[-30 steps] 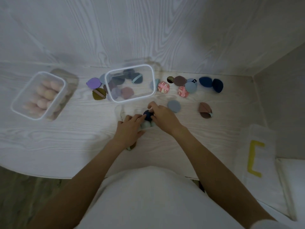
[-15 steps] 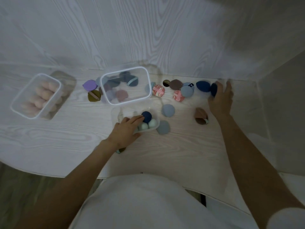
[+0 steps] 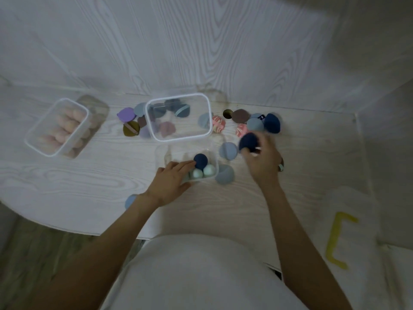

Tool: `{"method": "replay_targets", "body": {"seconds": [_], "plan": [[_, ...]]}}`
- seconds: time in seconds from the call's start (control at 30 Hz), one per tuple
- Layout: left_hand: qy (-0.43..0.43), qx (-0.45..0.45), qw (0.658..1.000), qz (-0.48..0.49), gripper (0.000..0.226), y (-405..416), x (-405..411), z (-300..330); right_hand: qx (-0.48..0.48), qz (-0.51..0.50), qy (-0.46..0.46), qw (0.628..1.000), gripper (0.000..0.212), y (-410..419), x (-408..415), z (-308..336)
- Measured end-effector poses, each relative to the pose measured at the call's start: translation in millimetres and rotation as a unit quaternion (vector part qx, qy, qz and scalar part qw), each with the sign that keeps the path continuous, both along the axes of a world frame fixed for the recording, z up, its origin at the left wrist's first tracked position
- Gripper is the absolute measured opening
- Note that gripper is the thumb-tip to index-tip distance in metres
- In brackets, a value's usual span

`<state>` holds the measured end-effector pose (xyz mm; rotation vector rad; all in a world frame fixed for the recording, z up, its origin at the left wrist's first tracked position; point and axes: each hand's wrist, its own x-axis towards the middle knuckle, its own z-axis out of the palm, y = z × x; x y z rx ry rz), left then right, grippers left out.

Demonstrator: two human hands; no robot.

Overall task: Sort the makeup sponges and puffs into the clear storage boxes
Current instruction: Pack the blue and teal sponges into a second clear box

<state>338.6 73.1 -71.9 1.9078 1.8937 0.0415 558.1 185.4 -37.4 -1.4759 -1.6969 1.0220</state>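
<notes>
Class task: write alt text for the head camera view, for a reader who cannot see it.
A person's right hand holds a dark blue sponge above a pale wooden table, while the left hand steadies a small clear box holding one navy and two mint sponges. More puffs lie scattered around two other clear boxes.

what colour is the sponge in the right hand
Dark navy blue. The right hand holds the sponge, seen in the head view.

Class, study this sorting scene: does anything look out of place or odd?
One light blue puff lies alone near the table's front edge beside the left wrist, apart from the loose puffs further back. Otherwise nothing looks spilled or damaged.
</notes>
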Motion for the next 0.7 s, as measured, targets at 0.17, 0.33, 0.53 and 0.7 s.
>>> {"method": "replay_targets", "body": {"seconds": [0.17, 0.33, 0.53, 0.7], "plan": [[-0.007, 0.015, 1.0, -0.003, 0.061, -0.2, -1.3, 0.4, -0.035, 0.205, 0.036, 0.978, 0.036, -20.9, -86.7, 7.2], [-0.1, 0.064, 0.993, 0.026, 0.048, -7.1, -5.0, 1.8, 0.018, 0.28, -0.146, 0.949, 0.032, -23.7, -106.3, -22.7], [-0.125, 0.094, 0.988, 0.016, 0.037, -17.7, -11.4, -1.7, 0.083, 0.294, -0.347, 0.887, 0.032, -31.6, -112.5, -31.5], [-0.097, 0.086, 0.99, 0.06, 0.042, -16.7, -14.9, -2.9, 0.068, 0.297, -0.342, 0.889, 0.019, -33.0, -114.2, -37.8]]}}
